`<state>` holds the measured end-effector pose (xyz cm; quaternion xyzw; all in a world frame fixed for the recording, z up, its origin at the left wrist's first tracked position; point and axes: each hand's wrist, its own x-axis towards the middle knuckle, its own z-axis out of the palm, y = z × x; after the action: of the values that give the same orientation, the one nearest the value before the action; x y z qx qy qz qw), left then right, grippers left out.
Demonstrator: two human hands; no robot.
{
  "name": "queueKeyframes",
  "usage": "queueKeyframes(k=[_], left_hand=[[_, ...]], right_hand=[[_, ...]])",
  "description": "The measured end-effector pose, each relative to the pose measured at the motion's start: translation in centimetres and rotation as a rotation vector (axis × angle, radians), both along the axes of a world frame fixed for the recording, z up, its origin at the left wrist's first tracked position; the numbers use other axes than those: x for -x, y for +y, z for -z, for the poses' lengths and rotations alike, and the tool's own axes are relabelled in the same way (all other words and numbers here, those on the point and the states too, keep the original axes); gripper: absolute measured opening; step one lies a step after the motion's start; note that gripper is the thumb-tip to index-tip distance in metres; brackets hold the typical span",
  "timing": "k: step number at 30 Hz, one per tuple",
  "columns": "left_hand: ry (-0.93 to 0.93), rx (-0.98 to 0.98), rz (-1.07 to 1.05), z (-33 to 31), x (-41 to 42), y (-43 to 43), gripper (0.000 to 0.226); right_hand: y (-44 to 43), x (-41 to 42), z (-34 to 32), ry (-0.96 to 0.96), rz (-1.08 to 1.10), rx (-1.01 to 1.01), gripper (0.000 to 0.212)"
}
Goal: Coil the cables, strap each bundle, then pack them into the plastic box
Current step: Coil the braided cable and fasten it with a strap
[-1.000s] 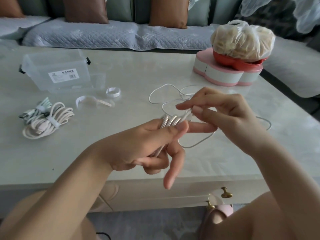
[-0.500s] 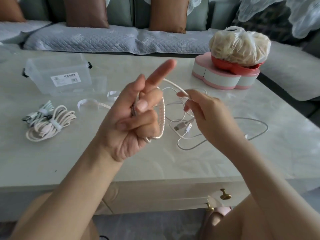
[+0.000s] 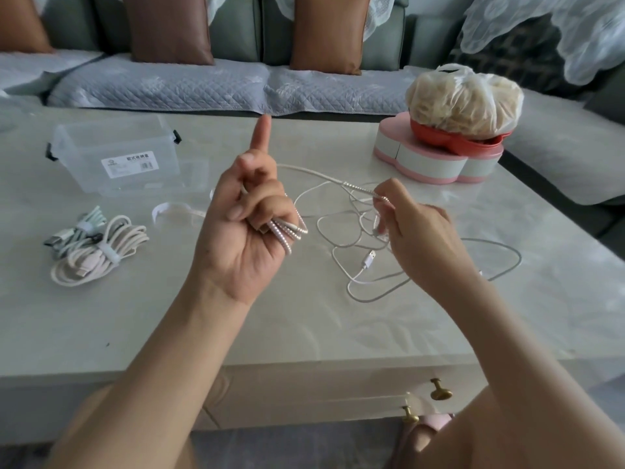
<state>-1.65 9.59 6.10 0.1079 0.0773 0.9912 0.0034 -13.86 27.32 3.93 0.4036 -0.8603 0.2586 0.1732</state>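
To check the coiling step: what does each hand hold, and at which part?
The left hand grips the coiled loops of the white cable. The right hand pinches the same cable farther along its loose stretch.

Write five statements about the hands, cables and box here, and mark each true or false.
1. The left hand holds loops of the spiral-wrapped cable. True.
2. The plastic box contains the strapped bundles. False: both bundles lie on the table, outside it.
3. The right hand pinches the spiral-wrapped cable. True.
4. Every cable is strapped. False: a loose white cable sprawls under the right hand.
5. The left index finger is curled. False: it points straight up.
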Motion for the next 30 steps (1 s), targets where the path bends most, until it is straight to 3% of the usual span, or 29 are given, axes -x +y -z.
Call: queueKeyframes(k=[4, 8, 9, 12, 16, 20, 25, 30], left_hand=[[0.004, -0.051, -0.017, 0.7, 0.4, 0.2, 0.031], [0.017, -0.075, 0.019, 1.0, 0.6, 0.5, 0.031], [0.021, -0.074, 0.024, 1.1, 0.6, 0.6, 0.031], [0.018, -0.058, 0.022, 1.2, 0.7, 0.9, 0.031], [-0.011, -0.060, -0.053, 1.1, 0.6, 1.6, 0.031], [-0.035, -0.036, -0.181, 0.9, 0.8, 2.0, 0.030], [-0.061, 0.175, -0.337, 0.7, 1.1, 1.6, 0.035], [-0.213, 0.323, -0.387, 0.2, 1.4, 2.1, 0.037]], right_hand=[[0.3, -0.1, -0.5, -0.038, 0.107, 0.025, 0.017], [1.1, 0.9, -0.8, -0.259, 0.070, 0.302, 0.011], [1.3, 1.1, -0.8, -0.255, 0.049, 0.336, 0.005], [2.1, 0.7, -1.2, -0.186, -0.007, 0.372, 0.017], [3.0, -0.3, -1.3, 0.000, 0.034, 0.135, 0.017], [2.8, -2.8, -1.0, 0.022, -0.166, -0.166, 0.015], [2.7, -5.6, -1.8, 0.130, -0.280, -0.124, 0.029], [2.9, -6.3, -2.7, 0.159, -0.347, -0.012, 0.025]])
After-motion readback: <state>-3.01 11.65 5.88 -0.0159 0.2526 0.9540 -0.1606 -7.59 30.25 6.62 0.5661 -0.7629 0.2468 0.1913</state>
